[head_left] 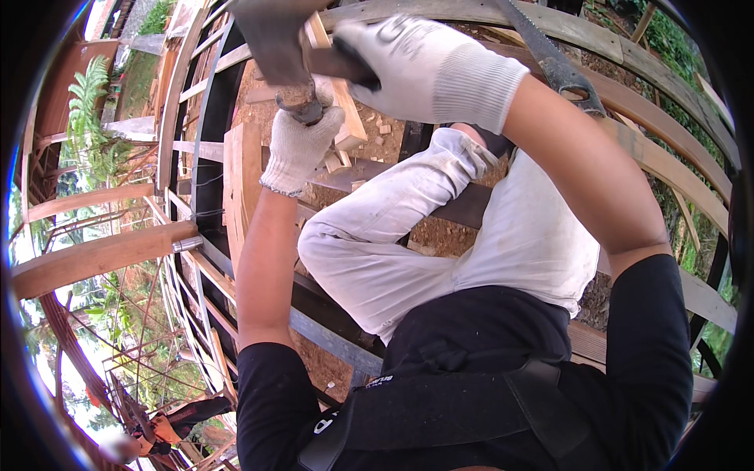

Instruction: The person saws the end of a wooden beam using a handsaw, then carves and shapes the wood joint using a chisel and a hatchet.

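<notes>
My left hand, in a white knit glove, is closed around what looks like a chisel; its ringed butt end points up and its blade is hidden. My right hand, gloved too, grips the dark handle of a hammer. The hammer's broad head is smeared by motion and hangs just above the chisel's butt. A pale squared timber lies beside my left hand, with wood chips scattered below it.
A handsaw lies on the curved beams at upper right. Wooden beams and dark metal rails surround my crossed legs, with bare soil beneath. Another person in orange and black is at lower left.
</notes>
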A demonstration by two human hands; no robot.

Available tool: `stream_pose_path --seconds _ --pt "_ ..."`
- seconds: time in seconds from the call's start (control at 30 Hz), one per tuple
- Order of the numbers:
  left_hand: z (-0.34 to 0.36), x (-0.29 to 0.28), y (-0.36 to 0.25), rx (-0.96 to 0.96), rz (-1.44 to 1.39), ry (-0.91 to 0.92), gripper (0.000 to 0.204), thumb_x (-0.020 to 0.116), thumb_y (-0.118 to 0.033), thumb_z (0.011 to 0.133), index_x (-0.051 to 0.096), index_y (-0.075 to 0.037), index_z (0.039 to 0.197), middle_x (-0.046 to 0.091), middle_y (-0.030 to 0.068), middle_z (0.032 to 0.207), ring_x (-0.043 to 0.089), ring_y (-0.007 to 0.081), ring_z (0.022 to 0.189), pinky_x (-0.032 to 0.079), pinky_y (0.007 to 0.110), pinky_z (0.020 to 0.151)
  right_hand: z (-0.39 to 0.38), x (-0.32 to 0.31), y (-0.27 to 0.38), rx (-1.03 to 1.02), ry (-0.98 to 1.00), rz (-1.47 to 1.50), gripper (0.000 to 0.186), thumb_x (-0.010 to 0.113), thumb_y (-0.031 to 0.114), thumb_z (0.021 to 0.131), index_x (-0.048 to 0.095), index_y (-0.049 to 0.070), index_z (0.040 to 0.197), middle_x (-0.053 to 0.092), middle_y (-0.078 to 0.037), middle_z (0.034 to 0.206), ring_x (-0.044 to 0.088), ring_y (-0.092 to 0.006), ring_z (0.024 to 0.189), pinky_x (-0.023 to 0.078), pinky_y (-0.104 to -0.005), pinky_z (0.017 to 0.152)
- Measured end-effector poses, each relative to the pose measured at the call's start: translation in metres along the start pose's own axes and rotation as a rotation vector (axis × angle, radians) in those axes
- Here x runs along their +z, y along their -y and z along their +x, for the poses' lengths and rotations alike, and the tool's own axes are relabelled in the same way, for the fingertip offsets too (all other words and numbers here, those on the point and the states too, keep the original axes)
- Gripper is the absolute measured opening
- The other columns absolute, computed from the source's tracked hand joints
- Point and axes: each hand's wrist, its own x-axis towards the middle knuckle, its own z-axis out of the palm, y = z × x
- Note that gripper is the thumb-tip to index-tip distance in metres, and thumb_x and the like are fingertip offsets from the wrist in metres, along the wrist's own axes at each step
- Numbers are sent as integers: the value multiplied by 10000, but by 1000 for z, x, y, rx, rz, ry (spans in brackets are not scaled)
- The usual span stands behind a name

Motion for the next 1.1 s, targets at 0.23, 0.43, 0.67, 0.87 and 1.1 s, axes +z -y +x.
stream_pose_path --seconds 0.23,0.43,0.67,0.87,1.1 --pt "-1 10 30 31 -78 -65 123 714 -39 836 649 -57 939 635 -41 827 589 40 739 505 257 676 1 10 -4 -57 -71 52 377 664 262 926 558 36 1208 712 -211 1010 706 -366 978 554 -452 879" --pt "-20 7 -7 143 -237 -262 134 702 20 869 603 -70 868 571 -37 857 543 42 782 477 238 694 -60 51 -13 91 -375 506 628 786 314 849 547 3 1340 685 -237 1122 655 -410 1068 531 -451 920" --pt "-66 -1 16 233 -879 -502 434 552 91 897 533 -61 1302 611 59 1112 637 213 1036 519 397 953 -139 113 -23 365 -167 867 499 772 191 847 590 8 1274 697 -156 1117 685 -301 1048 523 -381 943" --pt "-100 -26 -43 343 -527 -670 236 617 -10 959 544 -69 1175 636 68 1021 663 219 876 555 422 894 -145 147 -59 480 -226 1088 413 770 149 855 623 7 1214 716 -102 1110 682 -194 1040 541 -354 940" --pt "-154 -48 -105 425 -968 -769 87 640 -174 987 567 -132 1006 578 3 883 516 137 653 492 326 624 -150 120 -69 562 -294 1600 240 758 93 892 634 0 1075 724 -74 846 702 -134 733 580 -301 701"
